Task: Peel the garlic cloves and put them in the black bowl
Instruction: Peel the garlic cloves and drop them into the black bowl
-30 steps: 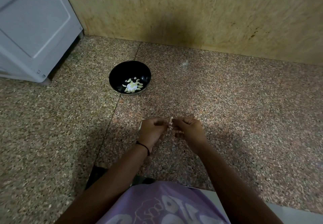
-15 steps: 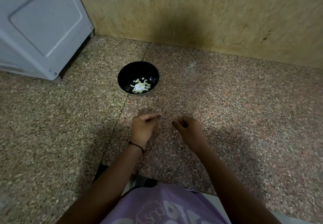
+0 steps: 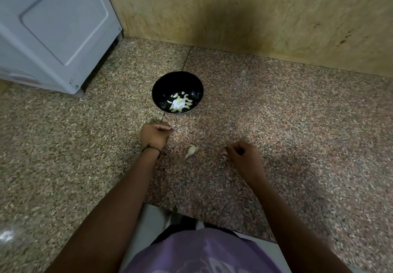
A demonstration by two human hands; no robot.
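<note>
Parted left hand (image 3: 154, 137), right hand (image 3: 245, 156), both curled

Glossy round black bowl (image 3: 163, 89) upright on speckled stone floor (image 3: 287, 123), pale peeled garlic cloves (image 3: 180, 103) scattered across its bottom, one papery white unpeeled garlic piece (image 3: 191, 151) lying on floor, apart from bowl

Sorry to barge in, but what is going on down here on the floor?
A person is peeling garlic on the speckled floor. The black bowl ahead of them already holds a heap of peeled cloves. A whitish piece of garlic lies on the floor between the hands, touched by neither. Both the left hand, nearer the bowl, and the right hand have curled fingers; whether either holds anything is too small to tell.
</note>
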